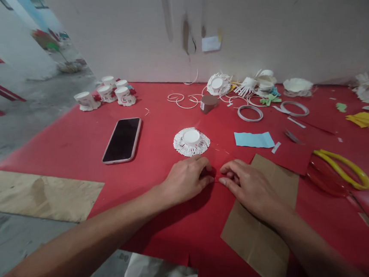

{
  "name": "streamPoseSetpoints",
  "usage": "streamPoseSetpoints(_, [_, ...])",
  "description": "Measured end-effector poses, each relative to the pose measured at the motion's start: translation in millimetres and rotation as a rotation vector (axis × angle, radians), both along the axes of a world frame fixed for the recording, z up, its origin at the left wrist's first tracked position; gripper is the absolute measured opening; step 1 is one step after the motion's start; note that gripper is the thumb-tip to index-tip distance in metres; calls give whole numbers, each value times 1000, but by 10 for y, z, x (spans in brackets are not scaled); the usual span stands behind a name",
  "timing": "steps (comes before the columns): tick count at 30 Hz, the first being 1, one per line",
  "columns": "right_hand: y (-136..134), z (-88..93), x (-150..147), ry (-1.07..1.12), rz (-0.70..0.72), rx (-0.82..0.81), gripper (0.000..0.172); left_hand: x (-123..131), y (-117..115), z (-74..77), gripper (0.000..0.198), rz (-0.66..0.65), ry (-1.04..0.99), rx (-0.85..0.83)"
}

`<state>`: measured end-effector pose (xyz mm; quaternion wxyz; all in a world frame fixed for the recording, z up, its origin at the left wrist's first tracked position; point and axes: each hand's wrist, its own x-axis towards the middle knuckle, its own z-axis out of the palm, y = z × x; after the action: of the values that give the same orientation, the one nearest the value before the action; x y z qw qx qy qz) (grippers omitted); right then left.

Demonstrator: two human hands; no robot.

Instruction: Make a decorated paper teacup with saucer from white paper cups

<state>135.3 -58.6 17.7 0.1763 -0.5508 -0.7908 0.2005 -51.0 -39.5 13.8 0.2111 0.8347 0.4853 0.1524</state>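
Note:
My left hand (190,175) and my right hand (248,183) face each other low over the red table covering. Thumb and fingers of each are curled into a pinch. Between the fingertips is something small and reddish, too fine to make out against the red. Just beyond my left hand sits an upturned white paper cup (191,136), its side cut into a fringe that spreads flat around it. Under my right wrist lies a brown cardboard piece (260,235). A light-blue paper strip (254,139) lies beyond my right hand.
A phone (122,141) lies at left, with several decorated white cups (105,93) behind it. Rolls of tape (250,113), white cord (183,100) and a brown object (208,103) lie farther back. Yellow-handled scissors (343,167) and yellow paper (368,121) are at right. A wall (132,30) stands behind.

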Motion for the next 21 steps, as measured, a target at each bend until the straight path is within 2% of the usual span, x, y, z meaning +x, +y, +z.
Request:
streamPoseSetpoints(8, [0, 30, -3, -82, 73, 59, 3, -16, -6, 22, 11, -46, 18, 24])
streamPoseSetpoints(15, [-14, 5, 37, -68, 118, 98, 3, -31, -7, 7, 12, -102, 18, 65])
streamPoseSetpoints(18, [-3, 10, 50, -48, 137, 88, 9, -37, 1, -10, 12, -133, 8, 91])
streamPoseSetpoints(21, [13, 15, 61, -31, 153, 61, 6, -44, 4, -26, 12, -160, -12, 122])
